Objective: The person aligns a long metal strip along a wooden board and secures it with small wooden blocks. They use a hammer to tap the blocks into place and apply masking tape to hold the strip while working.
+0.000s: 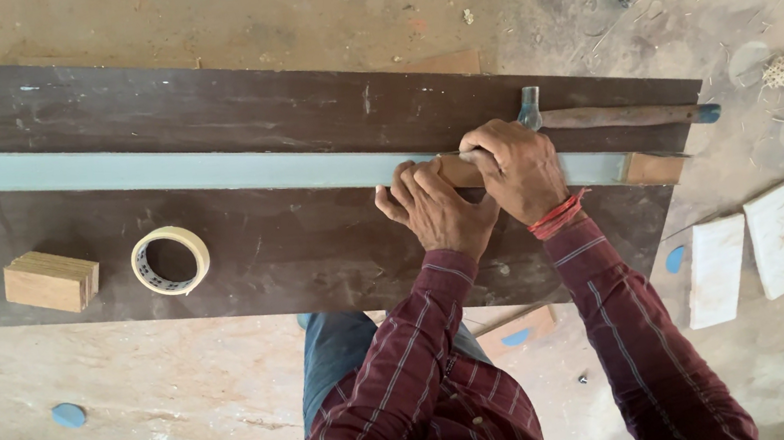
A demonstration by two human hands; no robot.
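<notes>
A grey strip (204, 169) on the dark surface (315, 250) is pressed under both hands, left (436, 209) and right (516, 168) apparently closed on a wooden block (458, 171), which could slip off the strip.

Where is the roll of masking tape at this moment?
In the head view, the roll of masking tape lies flat on the dark board, left of both hands, just right of the small wooden block and below the long grey-blue strip.
</notes>
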